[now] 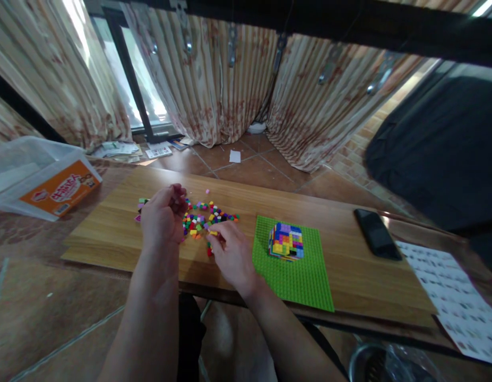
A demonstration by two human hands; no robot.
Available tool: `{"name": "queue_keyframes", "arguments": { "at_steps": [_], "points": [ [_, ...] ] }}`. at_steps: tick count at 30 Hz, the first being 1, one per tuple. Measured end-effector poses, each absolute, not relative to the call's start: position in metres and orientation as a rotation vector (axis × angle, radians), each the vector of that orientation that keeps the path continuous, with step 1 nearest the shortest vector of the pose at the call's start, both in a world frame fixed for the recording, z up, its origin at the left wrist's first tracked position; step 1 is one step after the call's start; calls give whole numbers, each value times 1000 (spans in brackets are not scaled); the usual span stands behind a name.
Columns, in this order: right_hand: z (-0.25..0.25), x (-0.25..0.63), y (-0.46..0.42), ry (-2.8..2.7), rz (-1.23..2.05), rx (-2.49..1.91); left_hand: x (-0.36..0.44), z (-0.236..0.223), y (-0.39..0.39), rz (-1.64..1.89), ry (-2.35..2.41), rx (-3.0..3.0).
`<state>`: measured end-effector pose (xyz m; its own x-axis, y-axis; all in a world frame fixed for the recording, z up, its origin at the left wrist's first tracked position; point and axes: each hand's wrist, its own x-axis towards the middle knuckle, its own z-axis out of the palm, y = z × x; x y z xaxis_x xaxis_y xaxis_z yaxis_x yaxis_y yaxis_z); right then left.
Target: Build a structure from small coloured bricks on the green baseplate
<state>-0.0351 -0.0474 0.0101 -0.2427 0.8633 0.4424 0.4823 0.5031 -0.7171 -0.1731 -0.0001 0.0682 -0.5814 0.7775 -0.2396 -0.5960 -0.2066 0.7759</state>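
Between the thumb and fingers of my right hand [232, 254] is a small yellow toy brick [213, 233], pinched just over the near side of the loose pile. My left hand [162, 215] is raised at the pile's left side, its fingers curled in toward the palm; whatever lies inside them is hidden. Loose toy bricks [200, 218] of many colours spread on the board between and beyond both hands. To the right, a block built of multicoloured bricks [286, 241] stands on a green studded baseplate [293, 284], apart from my hands.
The wooden board [349, 286] carries a black phone [377, 233] at its right. Beside it lies a printed sheet [452, 297]. A clear plastic box [39, 180] with an orange label stands at the left. Below the right front edge is a metal bowl [363, 361].
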Motion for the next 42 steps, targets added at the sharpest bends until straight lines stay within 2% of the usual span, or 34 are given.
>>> {"name": "queue_keyframes", "arguments": {
  "at_steps": [5,12,20,30,42],
  "points": [
    [23,0,-45,-1669,541,-1067,-165,63,3,1825,1209,347],
    [29,79,-33,-1275,410,-1245,-130,50,3,1548,1267,742],
    [16,147,-27,-1157,655,-1449,-85,34,5,1269,1281,1038],
    [10,152,-32,-1277,873,-1431,-41,19,3,1109,1316,1463],
    [12,148,-24,-1220,992,-1368,-39,21,1,1039,1302,1551]
  ]
}}
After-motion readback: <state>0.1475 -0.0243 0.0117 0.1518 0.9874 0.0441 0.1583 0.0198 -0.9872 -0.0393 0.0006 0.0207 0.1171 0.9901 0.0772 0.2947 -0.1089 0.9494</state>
